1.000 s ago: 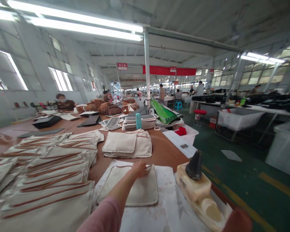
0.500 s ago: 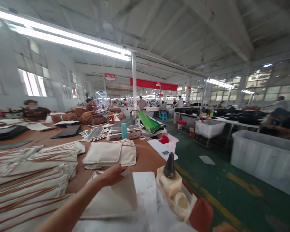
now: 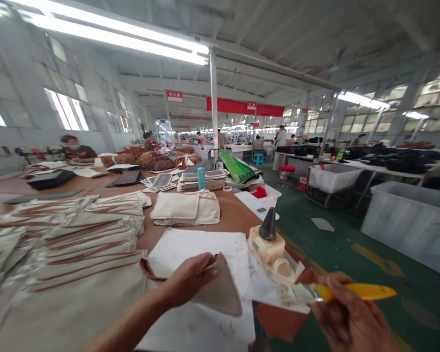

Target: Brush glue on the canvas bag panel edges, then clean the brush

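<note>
My left hand is closed on the edge of a beige fabric pouch piece with brown trim, tilted above a white sheet. My right hand grips a flat brush by its yellow handle. The brush's pale, caked bristles point left, just below a cream plastic container that bears a black cone and a round pale opening in front. Rows of stacked beige pieces with brown strips lie left of my left hand. Another beige stack sits beyond the sheet.
A teal bottle stands beside grey-and-white panels on the brown table. Farther back lie a green bag and brown bundles. White bins stand on the green floor to the right. A person sits at the far left.
My right hand has come into fuller view at the right with the brush. The beige piece in my left hand has swung up and right, uncovering the white sheet. The view has shifted.
</note>
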Demonstrator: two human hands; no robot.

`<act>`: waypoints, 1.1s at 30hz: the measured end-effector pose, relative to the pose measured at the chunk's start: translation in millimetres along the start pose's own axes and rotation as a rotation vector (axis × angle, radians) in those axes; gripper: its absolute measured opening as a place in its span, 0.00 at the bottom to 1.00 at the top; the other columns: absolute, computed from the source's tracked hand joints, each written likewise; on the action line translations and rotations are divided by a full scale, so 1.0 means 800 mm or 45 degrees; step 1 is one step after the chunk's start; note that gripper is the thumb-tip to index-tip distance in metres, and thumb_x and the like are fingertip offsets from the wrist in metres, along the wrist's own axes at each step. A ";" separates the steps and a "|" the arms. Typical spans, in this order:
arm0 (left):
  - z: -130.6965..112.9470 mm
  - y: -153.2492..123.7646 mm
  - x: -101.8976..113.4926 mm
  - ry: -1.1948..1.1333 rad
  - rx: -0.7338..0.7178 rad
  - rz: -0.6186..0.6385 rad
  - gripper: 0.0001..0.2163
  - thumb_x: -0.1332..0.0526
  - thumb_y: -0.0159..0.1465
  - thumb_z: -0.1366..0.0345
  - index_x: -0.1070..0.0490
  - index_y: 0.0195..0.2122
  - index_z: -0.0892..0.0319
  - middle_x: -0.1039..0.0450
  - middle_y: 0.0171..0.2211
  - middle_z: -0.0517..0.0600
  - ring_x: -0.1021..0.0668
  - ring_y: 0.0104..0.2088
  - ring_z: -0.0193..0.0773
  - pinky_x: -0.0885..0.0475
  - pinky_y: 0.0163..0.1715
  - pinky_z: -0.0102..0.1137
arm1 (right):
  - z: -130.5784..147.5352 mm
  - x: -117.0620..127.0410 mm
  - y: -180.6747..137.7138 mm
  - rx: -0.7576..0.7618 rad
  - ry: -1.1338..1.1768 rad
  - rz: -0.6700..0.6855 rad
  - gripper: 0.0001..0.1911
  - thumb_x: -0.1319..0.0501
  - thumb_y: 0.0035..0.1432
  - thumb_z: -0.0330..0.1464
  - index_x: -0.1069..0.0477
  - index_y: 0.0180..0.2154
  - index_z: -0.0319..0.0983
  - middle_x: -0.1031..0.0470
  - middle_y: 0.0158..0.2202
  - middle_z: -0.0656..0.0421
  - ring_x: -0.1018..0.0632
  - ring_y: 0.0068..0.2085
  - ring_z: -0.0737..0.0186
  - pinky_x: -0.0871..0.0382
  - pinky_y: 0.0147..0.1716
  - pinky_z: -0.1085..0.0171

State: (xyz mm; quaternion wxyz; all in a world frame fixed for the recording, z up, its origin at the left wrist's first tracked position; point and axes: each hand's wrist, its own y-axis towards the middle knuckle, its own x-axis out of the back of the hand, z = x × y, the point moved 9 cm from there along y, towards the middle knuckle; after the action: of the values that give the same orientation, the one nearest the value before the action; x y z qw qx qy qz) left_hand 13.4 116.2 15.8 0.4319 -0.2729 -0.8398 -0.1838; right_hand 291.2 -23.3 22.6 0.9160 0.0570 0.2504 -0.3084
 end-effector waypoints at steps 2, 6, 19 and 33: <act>-0.006 0.000 -0.006 -0.086 -0.055 -0.038 0.10 0.47 0.66 0.62 0.40 0.28 0.58 0.36 0.30 0.45 0.31 0.31 0.32 0.37 0.32 0.25 | -0.002 -0.014 0.004 -0.031 0.055 0.039 0.13 0.31 0.52 0.39 0.33 0.29 0.40 0.45 0.13 0.70 0.45 0.13 0.77 0.42 0.14 0.73; -0.012 -0.003 -0.012 -0.269 -0.073 -0.054 0.10 0.43 0.63 0.66 0.38 0.25 0.60 0.40 0.29 0.44 0.33 0.30 0.31 0.38 0.32 0.25 | -0.003 -0.047 0.007 -0.003 0.004 0.125 0.12 0.31 0.52 0.36 0.32 0.31 0.39 0.41 0.15 0.69 0.42 0.15 0.76 0.46 0.14 0.74; -0.025 -0.008 -0.026 -0.525 0.090 0.044 0.16 0.38 0.60 0.66 0.42 0.19 0.61 0.43 0.25 0.43 0.37 0.27 0.29 0.44 0.26 0.24 | -0.030 -0.128 0.004 0.487 -0.654 0.409 0.10 0.36 0.57 0.38 0.31 0.30 0.39 0.39 0.17 0.67 0.37 0.17 0.70 0.43 0.15 0.71; -0.064 -0.034 -0.032 0.052 -0.205 -0.029 0.10 0.46 0.69 0.61 0.31 0.33 0.57 0.34 0.32 0.45 0.31 0.30 0.29 0.41 0.29 0.25 | 0.000 -0.093 0.014 0.614 -0.719 0.260 0.10 0.37 0.59 0.39 0.31 0.31 0.39 0.37 0.17 0.65 0.36 0.17 0.69 0.42 0.16 0.69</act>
State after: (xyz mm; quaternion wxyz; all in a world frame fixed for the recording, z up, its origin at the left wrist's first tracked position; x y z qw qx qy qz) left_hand 41.1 59.5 21.8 0.4235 -0.2934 -0.8163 -0.2612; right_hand 247.0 25.9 59.0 0.9351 0.2083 -0.0984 -0.2693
